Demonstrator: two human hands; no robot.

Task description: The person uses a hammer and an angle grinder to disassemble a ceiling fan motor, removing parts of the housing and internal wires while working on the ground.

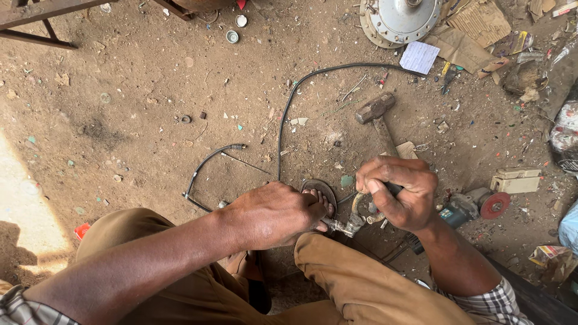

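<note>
A person seated on a dirt floor [138,108] works over a small metal fitting [346,225], held down beside a bare foot on a dark sandal [322,191]. The left hand [274,215] has its grip closed around the fitting's near end; the right hand [400,192] is clenched tight on a dark tool handle [392,188] just right of the fitting. Beyond the fitting lie a hammer [376,114] and a long black cable [289,108]; a shorter cable [208,171] curves to its left. An angle grinder [475,206] rests near the right hand, well right of the fitting.
</note>
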